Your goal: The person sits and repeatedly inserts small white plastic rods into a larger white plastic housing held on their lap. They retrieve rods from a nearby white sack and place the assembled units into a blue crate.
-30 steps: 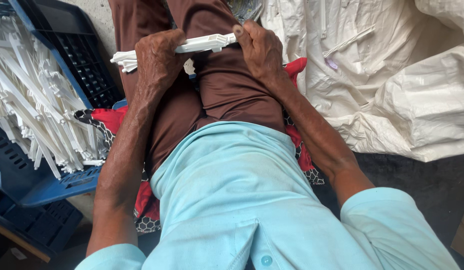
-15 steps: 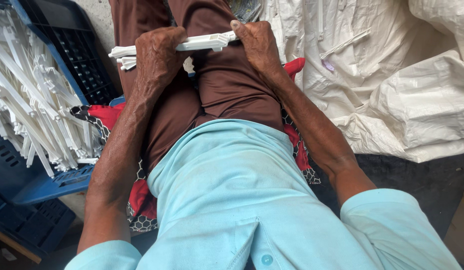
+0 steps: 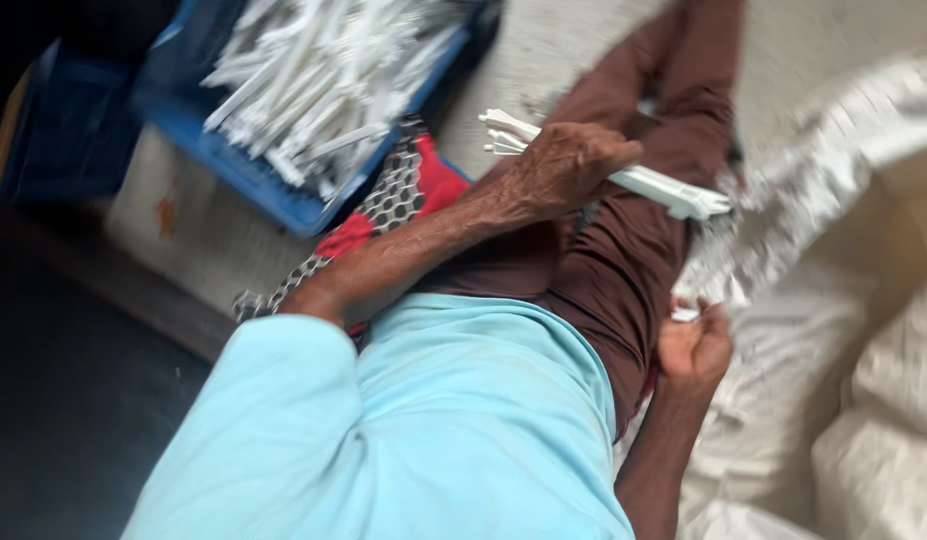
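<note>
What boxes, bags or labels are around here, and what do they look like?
Blue crate: upper left, rectangular plastic, full of white sticks.
Second blue crate: far left, darker, partly hidden, contents unclear.
White sacks: right side, soft, crumpled, woven-looking.
Labels, signs, screens: none in view.
Left hand holds a bundle of white sticks over the lap; right hand is closed beside the sacks, something small and white at its fingers.

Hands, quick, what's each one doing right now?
Left hand: closed around a bundle of white plastic sticks.
Right hand: curled beside the white sack; small white piece at fingertips, grip unclear.
</note>
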